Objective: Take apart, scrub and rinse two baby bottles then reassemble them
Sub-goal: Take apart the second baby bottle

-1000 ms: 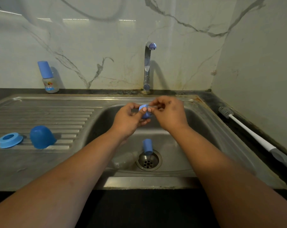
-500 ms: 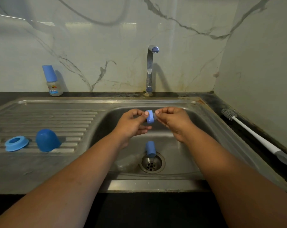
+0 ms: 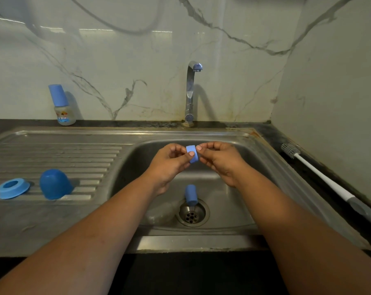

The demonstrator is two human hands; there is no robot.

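Observation:
Over the sink basin both hands meet at a small blue screw ring. My left hand pinches the ring between thumb and fingers. My right hand has its curled fingertips at the ring's right side. Below them a blue cap lies by the drain, next to a clear bottle body lying on its side. A larger blue ring and a dark blue dome cap sit on the drainboard. An assembled small bottle with a blue cap stands at the back wall.
The tap rises behind the basin with no water running. A white-handled bottle brush lies on the dark counter to the right, along the wall. The ribbed drainboard stretches to the left of the basin.
The hands dropped slightly and drew apart a little, turning the blue ring so its side band faces me. Nothing else moved.

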